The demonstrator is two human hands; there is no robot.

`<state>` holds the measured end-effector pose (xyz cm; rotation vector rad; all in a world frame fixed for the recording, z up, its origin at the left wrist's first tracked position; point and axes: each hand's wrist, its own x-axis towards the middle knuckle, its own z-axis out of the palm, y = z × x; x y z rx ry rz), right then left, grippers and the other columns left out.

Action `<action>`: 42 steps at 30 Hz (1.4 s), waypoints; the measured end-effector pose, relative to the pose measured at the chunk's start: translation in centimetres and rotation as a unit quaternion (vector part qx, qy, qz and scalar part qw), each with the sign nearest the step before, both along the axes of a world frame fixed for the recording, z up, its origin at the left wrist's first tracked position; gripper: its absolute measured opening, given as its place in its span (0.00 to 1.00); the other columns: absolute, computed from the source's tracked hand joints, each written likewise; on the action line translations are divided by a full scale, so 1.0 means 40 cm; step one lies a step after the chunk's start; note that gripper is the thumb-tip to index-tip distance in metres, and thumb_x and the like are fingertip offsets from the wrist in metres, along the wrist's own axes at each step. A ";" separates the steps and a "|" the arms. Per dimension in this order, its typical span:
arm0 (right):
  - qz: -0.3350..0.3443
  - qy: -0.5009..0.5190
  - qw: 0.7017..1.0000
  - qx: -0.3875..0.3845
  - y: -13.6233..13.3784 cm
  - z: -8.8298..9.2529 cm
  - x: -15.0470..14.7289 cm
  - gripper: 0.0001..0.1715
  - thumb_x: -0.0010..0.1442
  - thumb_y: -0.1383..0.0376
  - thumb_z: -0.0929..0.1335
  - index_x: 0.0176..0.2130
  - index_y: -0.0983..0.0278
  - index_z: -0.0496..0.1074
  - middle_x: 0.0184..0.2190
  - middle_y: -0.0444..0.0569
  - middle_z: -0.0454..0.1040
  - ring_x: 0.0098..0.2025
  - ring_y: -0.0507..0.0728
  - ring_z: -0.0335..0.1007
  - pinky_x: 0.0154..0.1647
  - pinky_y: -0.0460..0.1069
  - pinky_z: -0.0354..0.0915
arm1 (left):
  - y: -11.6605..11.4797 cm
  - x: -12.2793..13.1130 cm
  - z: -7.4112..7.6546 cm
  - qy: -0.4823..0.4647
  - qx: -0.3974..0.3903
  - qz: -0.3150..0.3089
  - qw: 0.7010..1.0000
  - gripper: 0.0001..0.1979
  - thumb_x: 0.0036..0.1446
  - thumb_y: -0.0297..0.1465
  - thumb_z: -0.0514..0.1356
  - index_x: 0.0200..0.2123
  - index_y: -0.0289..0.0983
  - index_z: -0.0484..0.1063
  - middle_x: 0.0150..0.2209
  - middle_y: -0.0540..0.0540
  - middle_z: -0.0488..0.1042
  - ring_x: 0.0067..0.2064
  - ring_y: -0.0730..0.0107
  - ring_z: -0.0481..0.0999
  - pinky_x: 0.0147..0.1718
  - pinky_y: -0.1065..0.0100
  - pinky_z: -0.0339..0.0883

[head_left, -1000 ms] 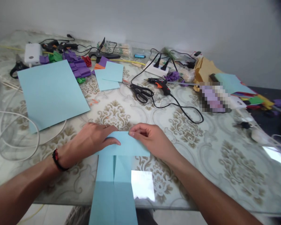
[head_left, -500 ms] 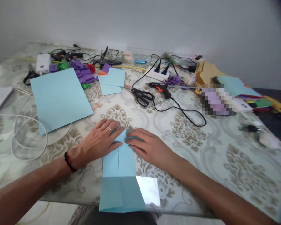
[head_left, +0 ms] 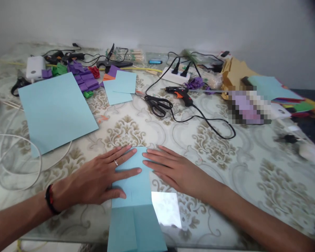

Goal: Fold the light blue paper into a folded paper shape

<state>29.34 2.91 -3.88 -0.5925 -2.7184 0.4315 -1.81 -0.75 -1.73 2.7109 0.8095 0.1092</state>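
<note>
A folded strip of light blue paper (head_left: pixel 132 196) lies lengthwise before me, its lower part reaching over the table's front edge. My left hand (head_left: pixel 102 175) presses on its left side, fingers spread and flat, with a ring on one finger. On the upper right edge rest the stretched fingertips of my right hand (head_left: pixel 173 168). Both hands are open and grip nothing. Farther left is a large light blue sheet (head_left: pixel 57 113), and beyond the strip are two smaller blue pieces (head_left: pixel 120 87).
Black scissors (head_left: pixel 159 106) and a corded glue gun (head_left: pixel 181 94) lie mid-table, near a white power strip (head_left: pixel 174 75). Purple folded papers (head_left: pixel 86 82) sit at back left. A white cable (head_left: pixel 38 171) loops at left. Brown paper (head_left: pixel 233 71) stands at back right.
My left hand has slid down toward me and its fingers have spread out flat. My right fingers have straightened on the paper's edge. The view has shifted slightly.
</note>
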 end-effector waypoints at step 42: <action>-0.098 -0.167 0.971 0.142 -0.018 0.038 -0.030 0.28 0.77 0.59 0.58 0.64 0.73 0.68 0.35 0.51 0.77 0.37 0.62 0.67 0.40 0.58 0.58 | -0.010 0.003 -0.027 -0.050 -0.004 0.044 0.998 0.37 0.64 0.45 0.64 0.73 0.52 0.58 0.79 0.46 0.33 0.76 0.40 0.50 0.71 0.46 0.54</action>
